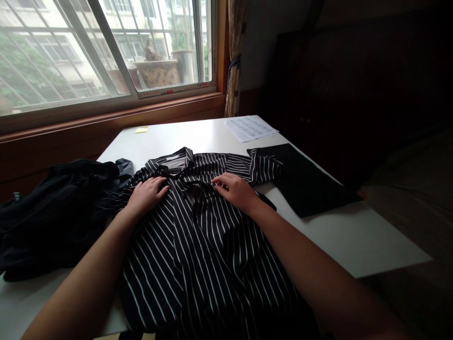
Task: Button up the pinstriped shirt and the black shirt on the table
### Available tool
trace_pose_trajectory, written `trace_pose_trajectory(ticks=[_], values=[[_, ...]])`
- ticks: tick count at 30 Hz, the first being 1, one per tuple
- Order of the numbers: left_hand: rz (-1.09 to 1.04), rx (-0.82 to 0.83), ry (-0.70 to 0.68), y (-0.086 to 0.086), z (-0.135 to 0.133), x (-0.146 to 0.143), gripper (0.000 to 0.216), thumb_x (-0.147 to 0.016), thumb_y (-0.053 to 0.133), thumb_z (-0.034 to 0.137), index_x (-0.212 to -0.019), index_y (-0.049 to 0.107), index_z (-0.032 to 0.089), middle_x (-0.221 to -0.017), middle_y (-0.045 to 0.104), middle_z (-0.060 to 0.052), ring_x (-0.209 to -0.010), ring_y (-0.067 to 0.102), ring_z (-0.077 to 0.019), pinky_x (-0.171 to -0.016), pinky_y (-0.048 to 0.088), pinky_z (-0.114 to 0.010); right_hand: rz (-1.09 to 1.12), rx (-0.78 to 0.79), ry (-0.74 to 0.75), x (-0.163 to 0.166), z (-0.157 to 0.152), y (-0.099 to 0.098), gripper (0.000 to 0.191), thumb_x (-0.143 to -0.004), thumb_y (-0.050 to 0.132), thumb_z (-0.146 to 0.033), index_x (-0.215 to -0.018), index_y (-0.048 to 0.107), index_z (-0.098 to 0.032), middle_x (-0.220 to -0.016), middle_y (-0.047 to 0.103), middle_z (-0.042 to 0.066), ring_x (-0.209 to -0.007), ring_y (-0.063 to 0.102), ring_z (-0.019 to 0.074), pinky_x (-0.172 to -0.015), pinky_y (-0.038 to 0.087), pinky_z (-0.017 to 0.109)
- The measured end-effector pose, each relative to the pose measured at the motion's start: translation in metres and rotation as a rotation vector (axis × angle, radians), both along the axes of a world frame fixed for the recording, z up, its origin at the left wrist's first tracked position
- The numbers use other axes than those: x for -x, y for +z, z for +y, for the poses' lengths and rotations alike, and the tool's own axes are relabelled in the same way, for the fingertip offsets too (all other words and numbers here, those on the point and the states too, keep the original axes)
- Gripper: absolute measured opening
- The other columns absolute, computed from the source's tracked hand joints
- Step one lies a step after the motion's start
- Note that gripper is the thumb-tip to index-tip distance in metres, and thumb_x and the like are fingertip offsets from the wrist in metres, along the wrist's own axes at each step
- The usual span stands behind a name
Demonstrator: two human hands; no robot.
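Observation:
A black shirt with white stripes [212, 241] lies spread on the white table, its collar pointing away from me and its front partly open and rumpled. My left hand [147, 192] rests flat on the shirt's left shoulder area, below the collar, with its fingers stretched out. On the other side of the front opening, my right hand [234, 189] has its fingers curled, with the thumb close to the fingertips, pinching the raised edge of the front panel. One short sleeve [265, 169] reaches out to the right.
A heap of dark clothing [53, 212] lies on the left. On the right is a folded black garment [311, 182], partly under the sleeve. Printed papers [251, 127] and a yellow sticky note [141, 129] lie on the far part of the white table [375, 241], below a barred window.

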State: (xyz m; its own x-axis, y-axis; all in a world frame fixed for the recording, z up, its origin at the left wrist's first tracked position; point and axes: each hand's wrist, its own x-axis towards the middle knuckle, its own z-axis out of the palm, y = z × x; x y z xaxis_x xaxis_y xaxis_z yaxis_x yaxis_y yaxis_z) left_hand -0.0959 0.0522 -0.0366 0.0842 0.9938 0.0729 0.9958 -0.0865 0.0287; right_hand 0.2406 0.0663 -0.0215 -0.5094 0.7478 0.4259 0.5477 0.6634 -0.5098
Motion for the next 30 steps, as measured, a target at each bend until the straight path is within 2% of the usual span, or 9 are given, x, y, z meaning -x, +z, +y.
trace_pose_trajectory(ticks=[8,14,19,24,30], values=[[-0.028,0.001,0.049,-0.004,0.007,0.004,0.054,-0.097,0.032,0.052,-0.140,0.047,0.024,-0.149,0.048,-0.007,-0.140,0.037,-0.0290,-0.113,0.028,-0.054,-0.250,0.030,0.065,-0.007,0.005,-0.011,0.029,-0.087,0.067,-0.035,-0.114,0.069,-0.025,-0.116,0.061,0.008,-0.108,0.054,0.0239,-0.098,0.045,0.041],[-0.035,0.061,0.047,0.002,0.022,0.004,0.054,-0.098,0.029,0.051,-0.142,0.045,0.024,-0.151,0.045,-0.009,-0.139,0.037,-0.0314,-0.111,0.029,-0.062,-0.348,0.039,-0.056,-0.023,0.027,-0.021,0.040,-0.094,0.055,-0.043,-0.130,0.062,-0.029,-0.141,0.051,0.009,-0.128,0.046,0.0300,-0.109,0.037,0.048],[-0.023,0.099,0.043,0.005,0.049,0.001,0.057,-0.097,0.030,0.051,-0.143,0.045,0.021,-0.153,0.042,-0.012,-0.140,0.036,-0.0335,-0.110,0.030,-0.062,-0.398,0.050,-0.148,-0.033,0.052,-0.030,0.043,-0.098,0.046,-0.042,-0.138,0.056,-0.029,-0.148,0.046,0.007,-0.134,0.043,0.0287,-0.113,0.034,0.045],[-0.013,0.099,0.047,-0.002,0.073,-0.013,0.059,-0.099,0.022,0.050,-0.148,0.038,0.023,-0.157,0.033,-0.010,-0.143,0.030,-0.0363,-0.110,0.023,-0.069,-0.417,0.071,-0.205,-0.043,0.071,-0.036,0.047,-0.100,0.039,-0.046,-0.143,0.049,-0.030,-0.153,0.040,0.004,-0.140,0.037,0.0277,-0.117,0.028,0.044],[0.002,0.056,-0.012,-0.008,0.093,-0.025,0.057,-0.100,0.021,0.043,-0.151,0.033,0.023,-0.158,0.032,-0.009,-0.145,0.028,-0.0349,-0.111,0.020,-0.068,-0.418,0.075,-0.190,-0.060,0.085,-0.039,0.051,-0.100,0.036,-0.047,-0.146,0.044,-0.029,-0.157,0.034,0.003,-0.144,0.029,0.0255,-0.120,0.023,0.042]])
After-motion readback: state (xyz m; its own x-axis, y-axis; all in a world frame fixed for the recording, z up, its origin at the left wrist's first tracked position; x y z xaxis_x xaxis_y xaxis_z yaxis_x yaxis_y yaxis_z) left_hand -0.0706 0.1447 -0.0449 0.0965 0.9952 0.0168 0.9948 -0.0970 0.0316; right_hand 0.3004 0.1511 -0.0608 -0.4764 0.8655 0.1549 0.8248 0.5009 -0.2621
